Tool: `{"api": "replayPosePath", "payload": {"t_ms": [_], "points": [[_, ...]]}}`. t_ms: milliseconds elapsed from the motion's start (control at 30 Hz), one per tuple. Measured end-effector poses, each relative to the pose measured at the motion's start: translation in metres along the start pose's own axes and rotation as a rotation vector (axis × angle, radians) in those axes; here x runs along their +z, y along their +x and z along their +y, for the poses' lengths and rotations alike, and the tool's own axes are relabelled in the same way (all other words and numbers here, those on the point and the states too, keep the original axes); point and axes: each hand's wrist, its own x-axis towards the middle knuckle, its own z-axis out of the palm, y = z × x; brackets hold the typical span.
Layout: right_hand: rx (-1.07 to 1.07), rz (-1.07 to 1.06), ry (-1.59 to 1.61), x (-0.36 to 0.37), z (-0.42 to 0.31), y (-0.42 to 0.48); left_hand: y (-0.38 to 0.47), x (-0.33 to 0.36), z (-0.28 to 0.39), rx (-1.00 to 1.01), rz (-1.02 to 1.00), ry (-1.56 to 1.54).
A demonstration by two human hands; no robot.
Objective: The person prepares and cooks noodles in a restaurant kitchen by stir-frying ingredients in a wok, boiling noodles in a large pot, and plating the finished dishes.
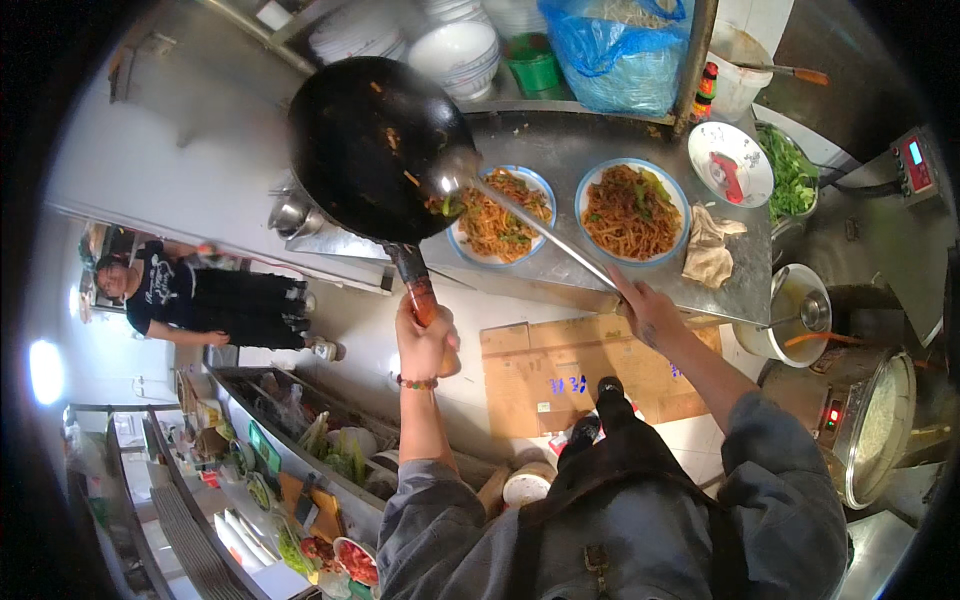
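Note:
A black wok (pixel 360 142) is tilted over the left end of the steel counter, its wooden handle (pixel 422 300) gripped in my left hand (pixel 426 341). Scraps of noodle and greens cling inside it. My right hand (pixel 649 311) holds a long-handled metal ladle (pixel 551 232), whose bowl sits at the wok's lower right rim. Just beneath that rim, a blue-rimmed plate (pixel 555 196) bears fried noodles (pixel 504 217) with greens, partly hidden by wok and ladle. To its right, a second blue-rimmed plate (pixel 685 206) carries more fried noodles (pixel 630 210).
Beside the plates lie a crumpled cloth (pixel 711 244) and a white bowl (pixel 742 150) with a red item inside. Greens (pixel 787 176) fill a container at right, near a steaming pot (pixel 885 427). Cardboard (pixel 517 390) covers the floor. A person (pixel 202 300) stands at far left.

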Motion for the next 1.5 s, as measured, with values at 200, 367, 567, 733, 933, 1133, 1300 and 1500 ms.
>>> {"api": "replayPosePath", "payload": {"t_ms": [200,367,567,733,933,1133,1300,1500], "points": [[0.12,-0.051,0.169,0.053,-0.021,0.011,0.01,0.003,-0.01,0.058,-0.008,0.008],[0.105,-0.105,-0.093,0.037,-0.001,-0.035,0.01,-0.017,-0.015,0.078,0.004,0.058],[0.29,-0.291,-0.319,-0.041,-0.041,-0.049,-0.003,-0.041,-0.018,0.085,0.03,0.153],[0.281,0.082,0.186,-0.045,-0.114,-0.138,-0.055,-0.032,-0.012,0.069,-0.151,0.071],[0.596,0.188,1.828,-0.066,-0.217,-0.252,-0.173,-0.025,-0.022,-0.325,-0.673,-0.152],[0.717,0.748,1.812,-0.063,-0.273,-0.441,-0.295,0.078,-0.047,-0.909,-1.367,-0.25],[0.748,1.179,1.62,-0.043,-0.305,-0.577,-0.421,0.183,-0.089,-1.312,-1.773,-0.179],[1.645,1.544,0.039,0.039,-0.286,-0.913,-0.609,0.304,-0.132,-1.491,-1.997,-0.204]]}}
